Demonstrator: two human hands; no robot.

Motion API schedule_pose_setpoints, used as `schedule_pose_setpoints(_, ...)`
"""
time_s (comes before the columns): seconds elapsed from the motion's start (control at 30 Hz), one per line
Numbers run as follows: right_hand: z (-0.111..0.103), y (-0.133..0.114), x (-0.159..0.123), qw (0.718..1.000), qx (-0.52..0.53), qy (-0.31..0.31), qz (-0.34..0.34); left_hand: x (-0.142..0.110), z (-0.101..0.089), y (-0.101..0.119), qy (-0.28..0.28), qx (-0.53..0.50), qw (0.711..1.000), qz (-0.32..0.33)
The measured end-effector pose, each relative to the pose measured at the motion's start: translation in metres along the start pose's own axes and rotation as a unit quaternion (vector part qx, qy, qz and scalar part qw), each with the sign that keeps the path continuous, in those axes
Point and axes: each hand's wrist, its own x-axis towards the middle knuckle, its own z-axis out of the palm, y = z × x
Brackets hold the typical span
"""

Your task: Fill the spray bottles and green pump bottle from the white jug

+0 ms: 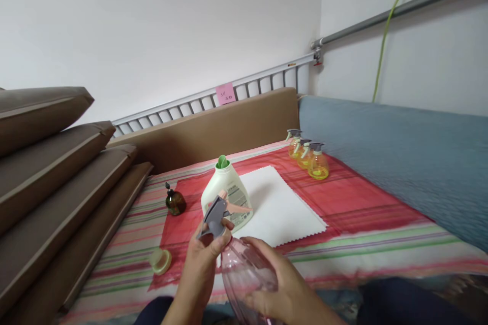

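I hold a clear pink spray bottle low in the middle of the view. My left hand is closed around its grey trigger head, which has a pink trigger. My right hand wraps the bottle's body from the right. Just behind the bottle stands a white detergent jug with an open green spout, on a red cloth. A white cloth lies to the right of the jug.
A pale green cap lies on the cloth's left edge. A small dark amber bottle stands left of the jug. Three yellow spray bottles stand at the back right. Brown cushions are stacked at left; a blue blanket lies at right.
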Motion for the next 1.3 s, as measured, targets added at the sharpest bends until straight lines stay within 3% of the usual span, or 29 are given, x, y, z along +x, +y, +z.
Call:
schedule_pose_setpoints(0.17, 0.003, 0.005, 0.000, 0.998, 0.040, -0.039, 0.020, 0.003, -0.008, 0.001, -0.062, -0.057, 0.996, -0.036)
schedule_pose_setpoints(0.3, 0.004, 0.024, 0.003, 0.997, -0.078, 0.025, 0.009, 0.005, -0.007, -0.001, -0.014, -0.024, 0.999, -0.018)
schedule_pose_setpoints(0.4, 0.006, 0.038, 0.006, 0.979, -0.188, 0.078, -0.009, 0.003, -0.006, -0.003, 0.012, 0.011, 1.000, 0.001)
schedule_pose_setpoints(0.47, 0.006, 0.042, 0.007, 0.975, -0.200, 0.095, -0.019, 0.001, -0.008, -0.004, 0.026, 0.016, 1.000, 0.006)
schedule_pose_setpoints(0.53, 0.007, 0.040, 0.007, 0.992, -0.107, 0.068, 0.005, 0.001, -0.010, -0.004, 0.013, -0.002, 1.000, 0.001)
schedule_pose_setpoints(0.6, 0.007, 0.034, 0.006, 0.996, 0.071, -0.016, 0.050, 0.001, -0.011, -0.002, -0.029, -0.036, 0.999, -0.018)
schedule_pose_setpoints(0.7, 0.007, 0.026, 0.005, 0.942, 0.291, -0.140, 0.093, 0.003, -0.012, 0.003, -0.080, -0.074, 0.993, -0.052)
schedule_pose_setpoints(0.8, 0.006, 0.026, 0.007, 0.901, 0.372, -0.197, 0.103, 0.003, -0.010, 0.004, -0.095, -0.087, 0.989, -0.073)
schedule_pose_setpoints(0.93, 0.003, 0.034, 0.011, 0.882, 0.403, -0.215, 0.114, 0.001, -0.008, -0.001, -0.101, -0.106, 0.986, -0.080)
schedule_pose_setpoints(1.03, 0.001, 0.042, 0.016, 0.879, 0.415, -0.186, 0.142, 0.002, -0.009, -0.003, -0.026, -0.114, 0.992, -0.042)
schedule_pose_setpoints(1.1, 0.001, 0.050, 0.022, 0.901, 0.400, -0.114, 0.126, 0.006, -0.011, -0.001, 0.052, -0.119, 0.992, -0.007)
schedule_pose_setpoints(1.2, 0.004, 0.068, 0.028, 0.945, 0.327, 0.018, 0.016, 0.012, -0.013, 0.004, 0.149, -0.116, 0.981, 0.038)
schedule_pose_setpoints(1.3, 0.008, 0.085, 0.030, 0.962, 0.249, 0.086, -0.075, 0.013, -0.013, 0.008, 0.167, -0.124, 0.977, 0.047)
